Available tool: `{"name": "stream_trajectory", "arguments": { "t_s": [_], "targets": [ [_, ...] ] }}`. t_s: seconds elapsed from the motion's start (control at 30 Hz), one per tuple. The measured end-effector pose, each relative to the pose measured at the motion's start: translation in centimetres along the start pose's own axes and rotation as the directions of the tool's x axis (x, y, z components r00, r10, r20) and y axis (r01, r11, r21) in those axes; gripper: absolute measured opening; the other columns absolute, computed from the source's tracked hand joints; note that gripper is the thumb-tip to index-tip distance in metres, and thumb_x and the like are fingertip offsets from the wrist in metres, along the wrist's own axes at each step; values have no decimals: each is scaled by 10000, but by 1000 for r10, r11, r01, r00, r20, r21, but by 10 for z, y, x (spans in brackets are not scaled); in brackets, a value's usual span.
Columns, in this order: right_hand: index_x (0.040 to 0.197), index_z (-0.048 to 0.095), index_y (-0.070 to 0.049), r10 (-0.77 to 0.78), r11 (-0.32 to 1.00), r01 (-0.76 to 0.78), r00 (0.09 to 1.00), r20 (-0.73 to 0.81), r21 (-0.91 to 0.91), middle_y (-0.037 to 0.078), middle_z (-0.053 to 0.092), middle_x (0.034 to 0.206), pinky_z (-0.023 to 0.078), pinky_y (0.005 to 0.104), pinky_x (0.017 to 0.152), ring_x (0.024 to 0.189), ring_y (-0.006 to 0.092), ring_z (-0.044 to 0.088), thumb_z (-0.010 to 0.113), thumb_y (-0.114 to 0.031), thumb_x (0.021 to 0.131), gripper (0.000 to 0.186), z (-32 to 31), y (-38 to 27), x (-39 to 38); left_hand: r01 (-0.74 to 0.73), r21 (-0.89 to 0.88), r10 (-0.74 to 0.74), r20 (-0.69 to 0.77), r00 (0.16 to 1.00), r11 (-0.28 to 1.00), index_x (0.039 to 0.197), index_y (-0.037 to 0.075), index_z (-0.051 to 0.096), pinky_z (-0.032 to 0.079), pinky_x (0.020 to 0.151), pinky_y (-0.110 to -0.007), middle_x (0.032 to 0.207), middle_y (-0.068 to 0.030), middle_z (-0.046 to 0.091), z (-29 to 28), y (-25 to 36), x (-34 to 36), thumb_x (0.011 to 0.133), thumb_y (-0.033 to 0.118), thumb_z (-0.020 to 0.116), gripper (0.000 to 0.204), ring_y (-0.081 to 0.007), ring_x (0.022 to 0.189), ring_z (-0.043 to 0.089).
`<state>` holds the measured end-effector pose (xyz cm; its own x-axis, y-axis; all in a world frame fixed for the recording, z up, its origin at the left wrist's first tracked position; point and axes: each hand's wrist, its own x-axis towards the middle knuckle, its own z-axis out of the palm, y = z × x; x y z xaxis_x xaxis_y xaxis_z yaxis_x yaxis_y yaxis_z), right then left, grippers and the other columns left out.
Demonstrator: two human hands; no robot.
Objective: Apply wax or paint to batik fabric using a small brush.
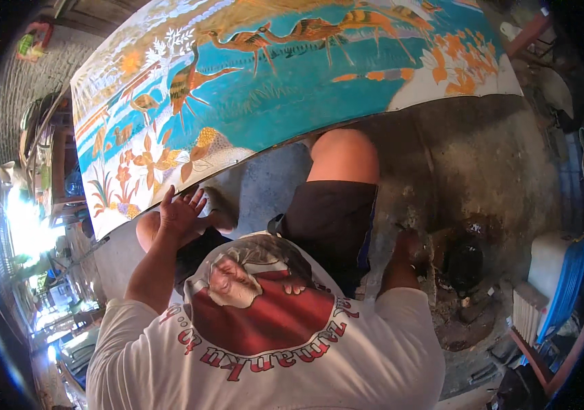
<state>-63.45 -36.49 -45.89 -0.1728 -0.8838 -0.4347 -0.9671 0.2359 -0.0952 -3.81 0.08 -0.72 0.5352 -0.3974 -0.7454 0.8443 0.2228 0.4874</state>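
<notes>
A large painted cloth stretches across the top of the view. It has teal ground, orange-brown birds, and white patches with brown leaves and flowers. My left hand is at its lower left edge, open with the fingers spread and holding nothing visible. Down at my right side, my right hand is in shadow, its fingers too dark to make out. Close to its right stands a dark round pan low over the floor. Whether the right hand holds anything cannot be told.
My bare knee and dark shorts are below the cloth's edge. A stained concrete floor runs to the right. A blue-and-white stack of panel-like objects stands at the far right. Cluttered shelves and a bright opening are at the left.
</notes>
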Motion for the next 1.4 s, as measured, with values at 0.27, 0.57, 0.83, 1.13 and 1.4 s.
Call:
{"name": "stream_trajectory", "arguments": {
  "t_s": [0.27,0.57,0.83,1.13,1.4],
  "targets": [
    [1070,754,-54,-181,975,191,979,92,-115,204,748,1081,606,540,809,951,397,742,602,-274,969,286,-43,-50,-31,-36,37,36,7,999,999,1651,97,2,401,1145,-592,1699,-151,191,1,-4,-1,924,446,719,1079,-391,1435,444],
    [1113,761,-78,44,932,3,992,121,-362,191,755,1089,609,514,803,970,371,752,664,-393,958,364,-92,-73,-34,-57,60,62,-71,996,997,1454,-7,421,401,1134,-523,1474,-164,511,15,-7,-8,1008,521,567,706,-341,1345,512],
    [1182,736,-49,-591,792,595,803,76,-138,163,766,1083,536,492,986,1092,365,709,668,-447,968,457,-86,-78,-49,-51,-64,54,43,998,997,1516,-9,378,355,1179,-574,1581,-193,405,-9,6,7,940,424,681,781,-387,1412,452],
    [981,681,16,-171,437,-490,778,605,754,119,692,810,612,421,689,689,224,693,617,-245,1021,271,-167,-69,-95,119,-12,-117,109,987,993,1495,-69,406,304,1231,-575,1540,-243,470,-14,19,16,947,415,682,781,-404,1465,410],
    [1096,637,3,-173,270,-680,662,729,682,120,651,843,615,493,827,764,262,678,576,-240,1053,254,-148,-18,-111,101,-30,-97,116,989,994,1500,-101,365,315,1229,-577,1533,-263,461,-13,17,19,961,419,663,805,-410,1452,424]
  ]
}}
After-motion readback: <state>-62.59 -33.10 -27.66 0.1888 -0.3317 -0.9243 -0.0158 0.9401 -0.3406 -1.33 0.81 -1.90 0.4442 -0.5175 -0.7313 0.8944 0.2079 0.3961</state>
